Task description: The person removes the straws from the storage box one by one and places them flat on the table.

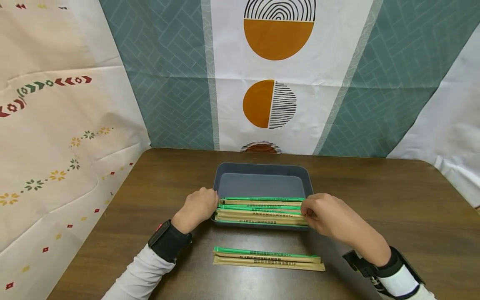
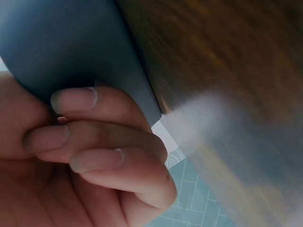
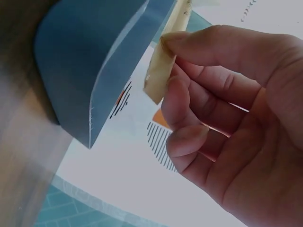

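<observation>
A grey rectangular tray (image 1: 262,183) has several long paper-wrapped straws (image 1: 258,216), tan and green, lying side by side across its near half. At their right ends, my right hand (image 1: 330,216) pinches the tan end of a wrapped straw (image 3: 160,75) between thumb and fingers, just beyond the tray wall. My left hand (image 1: 198,208) is at the left rim by the opposite ends; its fingers (image 2: 102,161) curl in beside the tray wall (image 2: 80,42), and its grip on the straw's end is largely hidden.
A few more wrapped straws (image 1: 268,258), green and tan, lie on the brown wooden table (image 1: 180,166) in front of the tray. Patterned cloth (image 1: 176,75) hangs behind the table, with a white embroidered cloth (image 1: 67,166) along the left side.
</observation>
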`<action>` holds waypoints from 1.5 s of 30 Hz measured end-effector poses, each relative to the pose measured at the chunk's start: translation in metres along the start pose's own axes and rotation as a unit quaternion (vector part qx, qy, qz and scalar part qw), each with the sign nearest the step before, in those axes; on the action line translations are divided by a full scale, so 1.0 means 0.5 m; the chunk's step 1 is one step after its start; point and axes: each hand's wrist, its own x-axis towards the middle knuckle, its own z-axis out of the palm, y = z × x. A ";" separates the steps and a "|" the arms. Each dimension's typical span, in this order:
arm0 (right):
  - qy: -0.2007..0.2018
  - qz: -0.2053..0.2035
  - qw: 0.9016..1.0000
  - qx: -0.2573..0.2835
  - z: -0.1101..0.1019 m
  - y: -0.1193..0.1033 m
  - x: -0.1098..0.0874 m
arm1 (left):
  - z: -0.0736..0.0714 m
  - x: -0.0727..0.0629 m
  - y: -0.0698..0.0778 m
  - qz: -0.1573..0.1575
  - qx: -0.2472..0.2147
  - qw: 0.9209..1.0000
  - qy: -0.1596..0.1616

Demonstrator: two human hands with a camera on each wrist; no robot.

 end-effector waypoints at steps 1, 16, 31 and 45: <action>0.003 0.000 1.000 -0.002 0.000 -0.003 -0.007 | 0.000 0.000 0.000 0.001 -0.001 1.000 -0.001; -0.058 0.009 0.998 0.039 0.052 -0.045 -0.071 | -0.001 -0.004 -0.007 -0.008 -0.004 1.000 -0.024; -0.074 0.001 0.997 0.013 0.084 -0.042 -0.078 | -0.005 -0.001 0.005 -0.011 -0.014 0.999 -0.031; -0.002 0.012 0.999 -0.030 0.030 -0.030 -0.039 | 0.000 0.004 0.003 -0.005 -0.025 0.999 -0.042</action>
